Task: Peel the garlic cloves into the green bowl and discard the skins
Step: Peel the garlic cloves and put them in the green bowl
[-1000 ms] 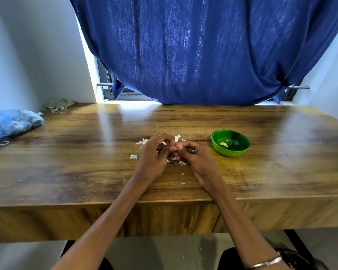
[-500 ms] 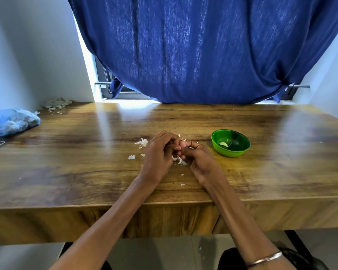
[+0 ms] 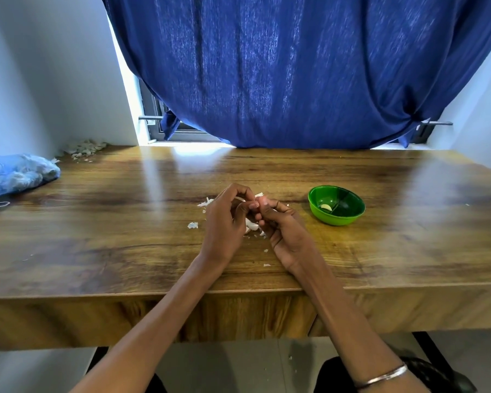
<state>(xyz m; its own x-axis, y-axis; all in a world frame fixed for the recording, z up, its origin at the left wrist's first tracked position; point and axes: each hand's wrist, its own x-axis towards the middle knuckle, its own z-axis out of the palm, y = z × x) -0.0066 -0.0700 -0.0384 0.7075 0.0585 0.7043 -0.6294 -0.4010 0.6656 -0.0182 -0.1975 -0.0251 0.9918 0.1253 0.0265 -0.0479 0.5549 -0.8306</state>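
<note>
I read the scene as daylit from 12 o'clock: light leaks round the dark blue fabric curtain [image 3: 295,75], brightest in the gap at 11. Pale glare streaks run down the glossy brown wooden tabletop [image 3: 125,222]. Soft shadows lie under the forearms. Focus is sharp centrally; wide-angle bowing curves the table's edge and walls toward 3 and 9.

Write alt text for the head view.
Two hands, left hand and right hand, meet over a wooden table, working a garlic clove among scattered skins. A green bowl to the right holds one peeled clove.
</note>
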